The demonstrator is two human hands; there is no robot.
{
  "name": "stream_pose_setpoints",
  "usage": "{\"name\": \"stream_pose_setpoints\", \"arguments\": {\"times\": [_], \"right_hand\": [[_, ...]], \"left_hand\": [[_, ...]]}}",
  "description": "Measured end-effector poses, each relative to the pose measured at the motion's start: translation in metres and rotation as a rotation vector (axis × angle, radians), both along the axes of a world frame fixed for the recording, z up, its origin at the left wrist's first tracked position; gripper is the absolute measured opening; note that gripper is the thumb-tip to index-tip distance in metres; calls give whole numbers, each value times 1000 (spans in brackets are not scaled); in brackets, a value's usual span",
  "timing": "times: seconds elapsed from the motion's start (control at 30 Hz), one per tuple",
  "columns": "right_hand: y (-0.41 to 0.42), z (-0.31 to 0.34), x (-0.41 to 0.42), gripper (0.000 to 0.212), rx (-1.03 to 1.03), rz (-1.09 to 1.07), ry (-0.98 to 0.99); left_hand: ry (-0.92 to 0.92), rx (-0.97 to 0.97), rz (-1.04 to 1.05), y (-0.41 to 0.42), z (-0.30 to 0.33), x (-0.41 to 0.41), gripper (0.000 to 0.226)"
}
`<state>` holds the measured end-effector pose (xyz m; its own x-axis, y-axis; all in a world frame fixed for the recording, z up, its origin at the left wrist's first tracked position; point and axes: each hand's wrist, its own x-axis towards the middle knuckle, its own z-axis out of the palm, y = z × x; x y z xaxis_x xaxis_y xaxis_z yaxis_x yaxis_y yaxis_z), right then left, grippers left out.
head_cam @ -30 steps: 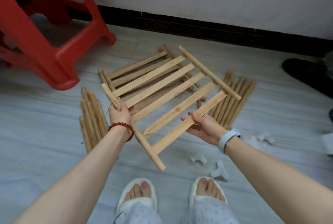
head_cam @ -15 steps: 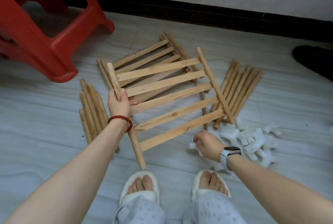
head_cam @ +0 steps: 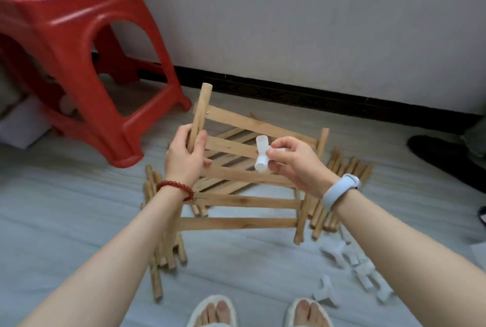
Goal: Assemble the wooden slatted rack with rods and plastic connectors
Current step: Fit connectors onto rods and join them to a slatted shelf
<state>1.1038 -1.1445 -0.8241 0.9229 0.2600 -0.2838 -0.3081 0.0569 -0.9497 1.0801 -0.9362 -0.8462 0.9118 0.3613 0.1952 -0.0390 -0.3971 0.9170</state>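
Left hand (head_cam: 185, 158) curls around left round rod of pale wooden slatted panel (head_cam: 247, 200), holding panel upright, tilted. Right hand (head_cam: 297, 161) pinches white plastic T-shaped connector (head_cam: 263, 153) in fingertips, in front of panel's upper slats. Second slatted wooden panel (head_cam: 226, 137) flat on grey floor (head_cam: 65, 221) behind. Loose wooden rods (head_cam: 339, 171) at 3 o'clock of panel; more at 8 o'clock. Spare white connectors (head_cam: 355, 269) at 5 o'clock. Red plastic stool (head_cam: 79, 45) at 10 o'clock.
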Motion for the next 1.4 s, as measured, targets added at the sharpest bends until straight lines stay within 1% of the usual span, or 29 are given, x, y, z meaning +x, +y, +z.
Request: {"name": "stream_pose_setpoints", "arguments": {"times": [0.07,0.2,0.27,0.3,0.37,0.47,0.53,0.63,0.73,0.8,0.87,0.93,1.03,1.17,1.23,1.27,1.3,1.33,1.4], "right_hand": [[7,26,1,16,112,-48,-29],[18,66,-3,34,351,-32,-66],[22,82,-8,36,377,-37,-88],[23,86,-10,35,334,-42,-120],[22,91,-16,29,185,-45,-209],[17,88,-25,26,-25,-60,-301],[12,84,-28,21,-102,-74,-352],[8,79,-30,18,-39,-106,-331],[3,78,-29,22,27,-134,-285],[-1,81,-29,23,76,-167,-267],[-5,84,-30,24,179,-188,-263],[-7,88,-31,30,198,-145,-281],[-5,90,-35,40,129,-37,-284],[-8,92,-38,36,34,8,-313],[-13,92,-38,37,-35,52,-313],[-16,92,-38,37,-76,88,-297],[-18,92,-39,34,-125,134,-267],[-18,92,-41,28,-181,181,-230],[-16,89,-46,24,-274,197,-182]], "left_hand": [[-38,59,-37,3,23,-8,12],[-36,276,-103,3,45,-30,2],[-61,379,-136,1,50,-42,3],[-64,415,-152,0,50,-47,3],[-45,479,-158,-1,51,-57,1],[-1,543,-134,0,49,-67,4],[8,559,-127,-1,49,-69,7],[36,580,-155,-8,51,-70,9],[81,580,-186,-14,56,-69,7],[102,559,-218,-16,58,-69,12],[121,530,-251,-16,60,-68,16],[137,509,-272,-16,62,-68,18],[143,515,-282,-20,63,-69,17],[161,493,-329,-22,65,-72,17],[154,506,-335,-21,66,-71,11],[153,529,-332,-21,67,-70,5],[150,567,-330,-21,68,-68,7],[154,609,-339,-22,70,-66,13],[187,626,-391,-26,73,-61,16]]}}
